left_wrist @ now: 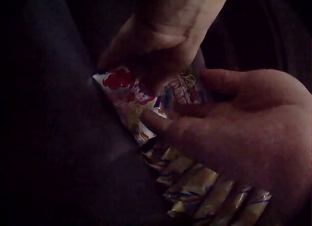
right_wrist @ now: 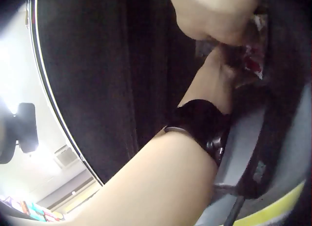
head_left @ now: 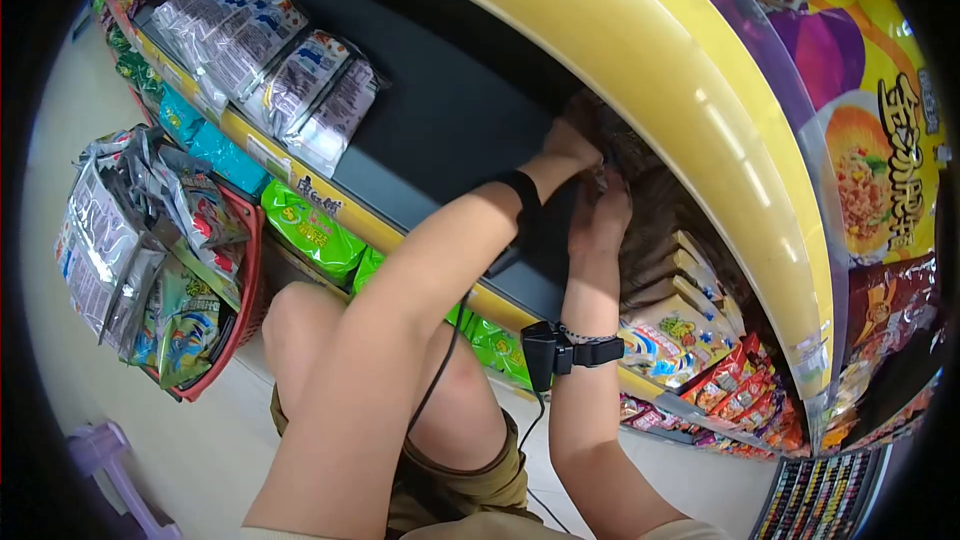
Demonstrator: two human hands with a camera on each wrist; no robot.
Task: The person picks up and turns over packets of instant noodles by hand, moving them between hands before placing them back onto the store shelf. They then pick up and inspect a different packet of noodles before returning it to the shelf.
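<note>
Deep inside a dark shelf [head_left: 440, 130], both hands work on one shiny printed packet [left_wrist: 119, 84] with red and white artwork. In the left wrist view my left hand [left_wrist: 161, 36] comes from above and grips the packet's upper part. From the right side my right hand [left_wrist: 243, 128] holds it, one finger lying along the printed face. A row of gold-edged packets [left_wrist: 195, 187] stands just below that hand. The right wrist view shows the packet's corner [right_wrist: 254, 62] past my right hand [right_wrist: 214, 14]; the left fingers are partly hidden there.
Silver-backed packets [head_left: 240, 40] lie at the shelf's left end. A red basket [head_left: 250, 285] full of packets is on the floor at left. The yellow upper shelf edge [head_left: 680, 70] arches over the hands. White packets [head_left: 670, 340] stand right of the right forearm.
</note>
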